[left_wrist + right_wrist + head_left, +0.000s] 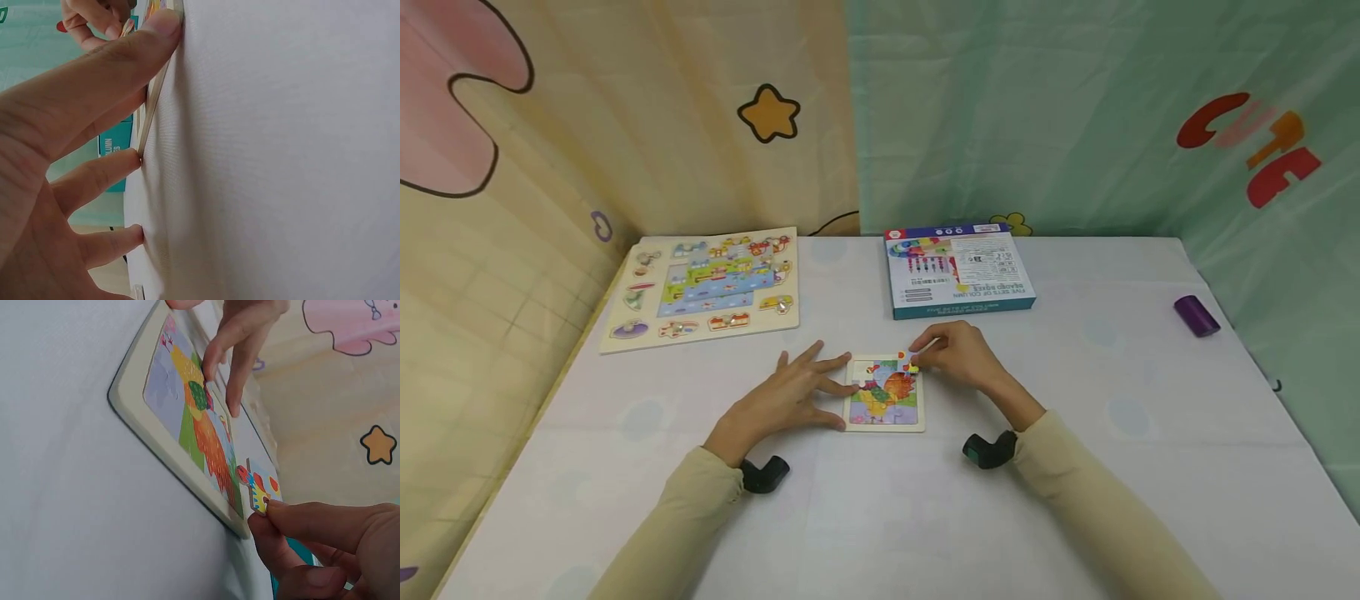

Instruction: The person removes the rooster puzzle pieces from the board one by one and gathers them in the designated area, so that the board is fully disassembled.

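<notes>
A small square jigsaw puzzle in a pale wooden tray [883, 428] lies on the white table, showing a colourful hen picture. At its upper left a patch of pale base shows in the head view. My left hand [781, 393] is spread at the tray's left side, thumb at the lower left corner and a fingertip reaching over the picture. Between thumb and forefinger my right hand [957, 356] pinches a jigsaw piece [257, 492] with red, yellow and blue print. The piece is tilted over the tray's upper right corner.
A larger wooden peg puzzle board [650, 315] lies at the back left. Behind the tray sits a flat blue and white box [988, 271]. A purple cylinder [1197, 316] lies at the far right. Printed curtains [1000, 108] hang along the table's back and sides.
</notes>
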### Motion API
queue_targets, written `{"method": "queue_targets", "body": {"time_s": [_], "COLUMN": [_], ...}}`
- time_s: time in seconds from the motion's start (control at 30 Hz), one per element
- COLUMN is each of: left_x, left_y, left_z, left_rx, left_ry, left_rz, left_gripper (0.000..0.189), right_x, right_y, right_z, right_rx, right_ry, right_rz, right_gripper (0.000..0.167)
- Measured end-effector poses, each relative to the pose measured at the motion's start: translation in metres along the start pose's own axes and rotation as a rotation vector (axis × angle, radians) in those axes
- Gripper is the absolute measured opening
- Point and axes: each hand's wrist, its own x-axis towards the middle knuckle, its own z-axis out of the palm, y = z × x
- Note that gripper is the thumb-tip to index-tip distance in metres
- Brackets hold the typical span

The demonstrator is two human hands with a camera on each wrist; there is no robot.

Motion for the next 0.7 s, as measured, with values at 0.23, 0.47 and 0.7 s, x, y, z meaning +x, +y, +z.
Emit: {"method": "queue_targets", "body": {"time_s": [0.23, 0.47, 0.7], "left_x": [-0.001, -0.001, -0.001], "left_y": [0.001, 0.001, 0.0], "left_z": [0.0, 0.0, 0.0], "left_rx": [-0.051, -0.042, -0.051], "left_ry": [0.011, 0.005, 0.003], "left_rz": [-0.002, 0.0, -0.004], "left_gripper": [0.057, 0.058, 0.058], "right_x": [-0.011, -0.018, -0.02], "right_y": [0.016, 0.028, 0.032], "right_z": [-0.019, -0.031, -0.034], "right_rx": [-0.044, -0.082, -0.09], "right_ry": [0.019, 0.045, 0.058], "right_rz": [0.067, 0.09, 0.088], "right_gripper": [0.016, 0.015, 0.013]}}
